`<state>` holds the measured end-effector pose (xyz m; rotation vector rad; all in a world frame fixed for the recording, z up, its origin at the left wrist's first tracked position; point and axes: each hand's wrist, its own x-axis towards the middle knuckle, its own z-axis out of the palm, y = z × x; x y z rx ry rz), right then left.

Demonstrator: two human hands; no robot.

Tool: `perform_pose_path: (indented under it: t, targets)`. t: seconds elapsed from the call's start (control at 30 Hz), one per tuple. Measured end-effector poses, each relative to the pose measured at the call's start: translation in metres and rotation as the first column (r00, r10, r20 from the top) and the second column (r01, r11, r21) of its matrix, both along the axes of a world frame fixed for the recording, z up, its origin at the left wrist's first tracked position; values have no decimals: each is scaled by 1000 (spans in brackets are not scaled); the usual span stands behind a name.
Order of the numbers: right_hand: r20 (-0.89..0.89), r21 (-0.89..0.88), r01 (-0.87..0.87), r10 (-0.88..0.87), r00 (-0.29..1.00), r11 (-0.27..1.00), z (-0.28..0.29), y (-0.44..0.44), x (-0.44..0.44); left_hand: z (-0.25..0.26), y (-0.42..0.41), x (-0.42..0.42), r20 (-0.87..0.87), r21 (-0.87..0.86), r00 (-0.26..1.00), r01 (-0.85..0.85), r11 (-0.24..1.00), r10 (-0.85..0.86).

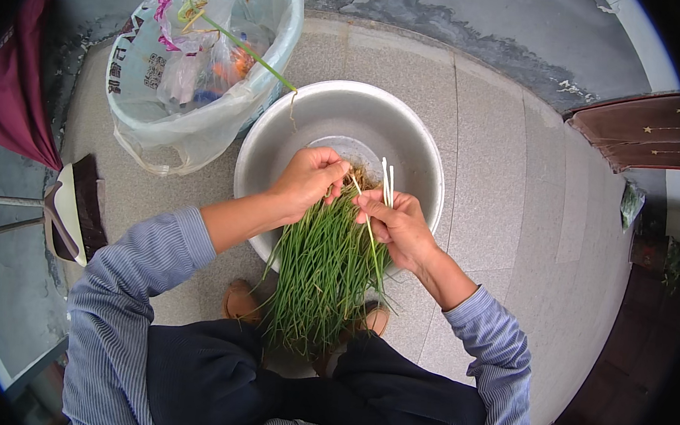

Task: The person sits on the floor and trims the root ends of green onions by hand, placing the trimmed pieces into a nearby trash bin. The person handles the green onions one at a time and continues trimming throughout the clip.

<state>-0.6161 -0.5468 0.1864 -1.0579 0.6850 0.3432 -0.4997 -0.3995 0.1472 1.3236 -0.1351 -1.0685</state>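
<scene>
A big bunch of thin scallions (324,265) hangs over the near rim of a round metal basin (348,114), green leaves towards me and brown roots inside it. Above the bunch, my right hand (399,223) grips several thin scallion stalks (388,180) whose bare white ends point upward. One more scallion stalk (355,184) slants from its fingers towards my left hand (314,177), which pinches the stalk's root end between thumb and forefinger. The tips of the other left fingers are partly hidden.
At the upper left stands a light-blue basket (296,5) lined with a plastic bag (166,139) and holding rubbish. A long green stalk (251,52) bridges basket and basin rim. A broom or dustpan head (76,210) lies left; my shoes (242,300) flank the bunch.
</scene>
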Motion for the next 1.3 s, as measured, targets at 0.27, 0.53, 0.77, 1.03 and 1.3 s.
perform_pose_path:
  t: [0.27,0.53,0.77,1.03,1.3]
  targets:
    - [20,51,-9,8,1000,999,1,-3,3,4,-1,20,-79,66,965,-244,967,249]
    - [-30,62,-22,23,999,998,-4,-6,-6,11,8,41,-68,82,993,-89,993,95]
    - [-10,47,-60,60,998,997,3,-6,-4,16,10,42,45,-31,993,108,994,-106]
    - [-29,40,-86,87,996,995,8,-17,0,17,9,33,321,38,854,420,907,-409]
    - [-25,66,-74,76,997,995,9,-21,1,23,7,32,296,133,838,439,889,-458]
